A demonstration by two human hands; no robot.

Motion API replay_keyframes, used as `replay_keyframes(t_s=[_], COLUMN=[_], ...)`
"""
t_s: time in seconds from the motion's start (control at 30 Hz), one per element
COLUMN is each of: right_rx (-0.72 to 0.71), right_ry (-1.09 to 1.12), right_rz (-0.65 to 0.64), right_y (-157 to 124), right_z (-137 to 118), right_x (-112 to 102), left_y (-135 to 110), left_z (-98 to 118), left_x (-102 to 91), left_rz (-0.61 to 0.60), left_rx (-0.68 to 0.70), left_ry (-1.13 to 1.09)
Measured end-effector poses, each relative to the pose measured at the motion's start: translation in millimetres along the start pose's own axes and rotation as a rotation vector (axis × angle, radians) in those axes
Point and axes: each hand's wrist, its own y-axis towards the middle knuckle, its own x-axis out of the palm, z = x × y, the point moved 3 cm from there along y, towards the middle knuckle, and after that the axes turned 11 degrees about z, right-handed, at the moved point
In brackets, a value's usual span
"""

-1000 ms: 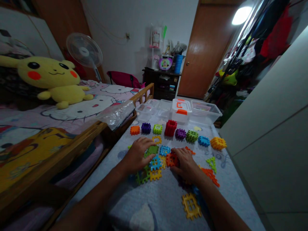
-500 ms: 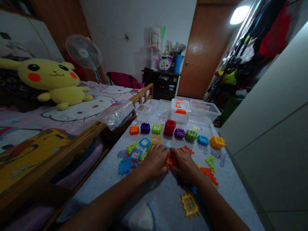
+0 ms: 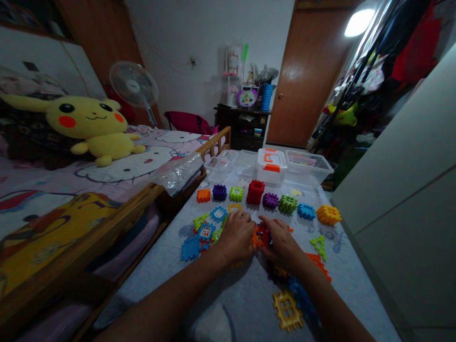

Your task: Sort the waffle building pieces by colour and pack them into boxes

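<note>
Both my hands meet over an orange waffle-block tile (image 3: 259, 235) on the grey-blue cloth (image 3: 245, 299). My left hand (image 3: 237, 235) curls around its left side and my right hand (image 3: 281, 241) pinches its right side. Loose blue, green and red tiles (image 3: 204, 232) lie just left of my left hand. A yellow tile (image 3: 287, 309) lies under my right forearm. A row of built cubes runs behind my hands: orange (image 3: 203, 195), purple (image 3: 219, 192), green (image 3: 236, 194), red (image 3: 255, 191), then more to an orange one (image 3: 328, 214).
Clear plastic boxes (image 3: 309, 167) and a white case with orange latches (image 3: 271, 165) stand at the far end. A bed with a wooden rail (image 3: 107, 225) and a yellow plush (image 3: 90, 122) lies left. A pale wall (image 3: 402, 180) runs along the right. A green triangle tile (image 3: 318, 245) sits right.
My left hand swept from the pile of tiles rightward to join my right hand on the orange tile. The blue and green tiles now lie spread to the left. The view shifted slightly.
</note>
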Motion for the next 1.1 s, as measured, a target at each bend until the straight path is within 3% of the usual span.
replay_keyframes(t_s=[0.1,0.2,0.27,0.4,0.47,0.6,0.77,1.1], right_rx=[-0.008,-0.01,0.008,0.043,0.037,0.034,0.05,0.083], right_ry=[0.052,0.084,0.087,0.072,0.067,0.069,0.071,0.082], right_rz=[0.017,0.059,0.086,0.117,0.113,0.114,0.086,0.072], right_y=[-1.1,-0.5,0.7,1.8,1.4,-0.1,-1.5,-2.2], right_z=[0.3,0.2,0.7,2.7,3.1,3.9,5.6,6.5], right_x=[-0.7,-4.0,-6.1,-6.0,-4.1,-1.2,0.1,-1.5], left_y=[-2.4,-4.8,-6.6,-11.1,-13.2,-10.7,3.8,19.3], left_z=[-2.6,-21.1,-46.7,-118.8,-154.1,-199.8,-223.7,-235.8], left_x=[-6.2,-19.6,-31.8,-52.3,-56.5,-54.9,-48.0,-33.4], left_rz=[0.036,0.089,0.149,0.22,0.195,0.101,-0.021,-0.142], left_rx=[-0.006,-0.064,-0.132,-0.309,-0.423,-0.468,-0.511,-0.515], left_ry=[-0.027,-0.044,-0.046,0.017,0.028,-0.02,-0.161,-0.246])
